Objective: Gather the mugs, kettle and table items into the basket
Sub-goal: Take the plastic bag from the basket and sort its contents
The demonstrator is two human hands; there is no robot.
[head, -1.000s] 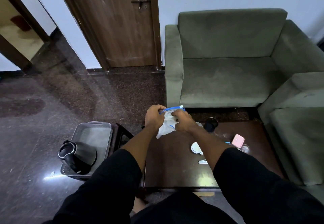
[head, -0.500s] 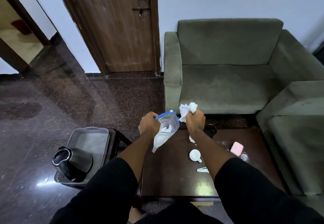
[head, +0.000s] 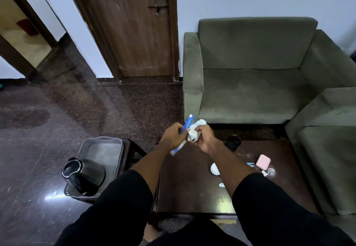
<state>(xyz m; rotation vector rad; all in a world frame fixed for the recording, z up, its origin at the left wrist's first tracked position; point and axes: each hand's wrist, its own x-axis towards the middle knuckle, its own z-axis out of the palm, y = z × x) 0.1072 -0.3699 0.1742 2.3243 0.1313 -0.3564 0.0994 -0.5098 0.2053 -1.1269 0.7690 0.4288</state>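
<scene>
While the left hand pinches a clear blue-topped plastic pouch above the dark wooden table, the right hand clutches crumpled white tissue; the grey plastic basket holding the black kettle sits at nine o'clock.

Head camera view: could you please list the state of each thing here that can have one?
Left hand: grips the zip bag.
Right hand: grips the crumpled tissue.
Zip bag: held above the table, hanging down.
Crumpled tissue: bunched, beside the bag's top.
Kettle: upright in the basket.
Basket: holds only the kettle.
Dark mug: upright on the table.
Pink case: shut, on the table.
Door: shut.
</scene>
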